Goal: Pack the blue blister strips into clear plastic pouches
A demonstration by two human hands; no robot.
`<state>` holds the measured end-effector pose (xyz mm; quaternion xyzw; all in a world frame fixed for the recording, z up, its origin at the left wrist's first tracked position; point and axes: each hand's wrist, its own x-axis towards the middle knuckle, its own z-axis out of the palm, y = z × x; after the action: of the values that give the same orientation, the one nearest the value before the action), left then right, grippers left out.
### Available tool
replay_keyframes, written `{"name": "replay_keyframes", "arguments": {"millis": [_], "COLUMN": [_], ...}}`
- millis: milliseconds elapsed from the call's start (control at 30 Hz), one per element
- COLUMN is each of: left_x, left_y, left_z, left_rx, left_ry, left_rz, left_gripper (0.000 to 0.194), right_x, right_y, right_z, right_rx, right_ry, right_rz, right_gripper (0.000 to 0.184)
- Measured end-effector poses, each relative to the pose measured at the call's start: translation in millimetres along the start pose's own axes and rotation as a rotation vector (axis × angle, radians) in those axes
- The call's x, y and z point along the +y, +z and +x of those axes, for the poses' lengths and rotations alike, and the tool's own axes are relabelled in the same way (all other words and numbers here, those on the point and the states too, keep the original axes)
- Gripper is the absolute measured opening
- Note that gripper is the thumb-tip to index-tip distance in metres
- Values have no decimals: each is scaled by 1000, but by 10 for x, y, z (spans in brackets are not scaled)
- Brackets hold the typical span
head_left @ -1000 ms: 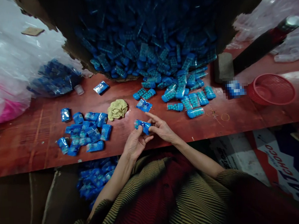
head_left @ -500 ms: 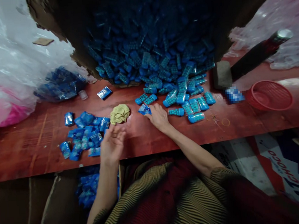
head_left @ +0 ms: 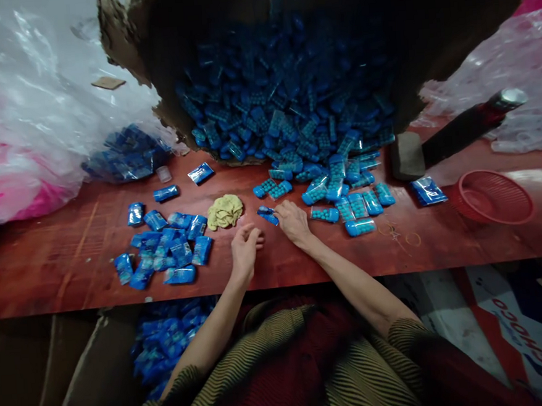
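Note:
My right hand (head_left: pixel 293 225) reaches over the red tabletop (head_left: pixel 275 258), its fingertips closed on a small blue printed wrapper (head_left: pixel 267 215). My left hand (head_left: pixel 246 252) hovers just left of it, fingers loosely bent and apart, with nothing visible in them. A crumpled yellowish cloth (head_left: pixel 226 212) lies beyond the left hand. Farther left is a loose group of blue-wrapped packs (head_left: pixel 167 242). On the other side, near my right hand, lie clear packs with turquoise balls and blue ends (head_left: pixel 325 214).
A big torn carton (head_left: pixel 133 27) spills a heap of similar packs (head_left: pixel 283 115) onto the table's back. To the right are a dark-handled hammer (head_left: pixel 456 131), a flat blue stack (head_left: pixel 428 191), a red plastic basket (head_left: pixel 493 198) and rubber bands (head_left: pixel 413 239). Clear plastic bags (head_left: pixel 23 109) flank the carton.
My left hand has moved right from the blue-wrapped packs toward my right hand. A wrapped pack now lies at the group's right edge. My right hand stays at the blue wrapper.

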<state>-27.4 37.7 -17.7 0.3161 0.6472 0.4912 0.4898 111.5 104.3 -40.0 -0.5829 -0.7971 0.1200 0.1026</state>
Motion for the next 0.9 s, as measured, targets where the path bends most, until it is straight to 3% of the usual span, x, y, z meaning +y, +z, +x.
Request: {"name": "replay_keyframes", "arguments": {"millis": [67,133,300,433,567,733,833,900], "left_x": [29,56,-11,-76,-29,-47,-103,-124], "left_y": [-87,-190,-308,-301,-349,-384,-384,-407], "left_z": [123,270,439,415,567,710,648,591], "left_rx": [99,169,148,189,285,221,152,93], "left_ry": [306,502,558,571,472,474,546,585], "left_rz": [332,632,978,1048,1095,1007,883,795], "left_gripper": [31,35,36,43,59,34,29,31], "right_x": [16,21,-50,-125,-76,-130,-368,-561], "right_y": [23,24,-57,-18,87,-18,-122,-149], "right_z": [-22,-24,-6,-75,-139,-23,176,328], "right_rx": [4,5,16,17,50,68,56,-41], "right_ry": [-60,-96,-97,-175,-300,-319,-311,-353], "right_rz": [-11,-26,-2,-52,19,54,11,-21], "right_gripper": [27,31,33,29,25,24,37,45]}}
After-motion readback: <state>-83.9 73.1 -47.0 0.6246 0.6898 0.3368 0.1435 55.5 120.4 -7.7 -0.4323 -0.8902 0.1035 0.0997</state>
